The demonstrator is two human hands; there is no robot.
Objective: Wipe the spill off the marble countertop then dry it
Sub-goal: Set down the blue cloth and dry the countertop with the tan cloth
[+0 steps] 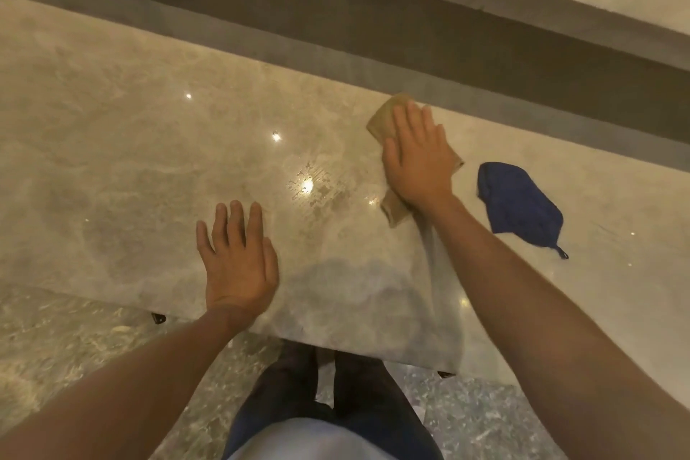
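- Wiping is the step in hand: the right hand lies flat, fingers spread, palm pressing the tan folded cloth onto the pale veined marble countertop. It grips nothing; it pins the cloth down.
- Cloth position: right of centre, towards the far edge, its far corner close to the dark grey ledge behind the counter.
- Spill position: a patch of streaked wet marks sits just left of the tan cloth, near the middle of the surface, showing under a bright light reflection. In my judgement it is not yet cleared.
- The left hand is open and wide, empty, flat at the near edge; it appears to brace the body, though contact cannot be confirmed.
- Recommended method: draw the cloth leftwards and nearwards through the wet patch with even palm pressure, in overlapping passes, keeping the fold flat so that liquid is lifted and not smeared outwards.
- Drying: the dark blue crumpled cloth, with a small hanging loop, lies untouched just right of the right forearm. It is the likely drying cloth and should be kept off the wet zone until wiping ends.
- Count: two hands, two cloths (one tan, one blue), one visible wet patch, one countertop.
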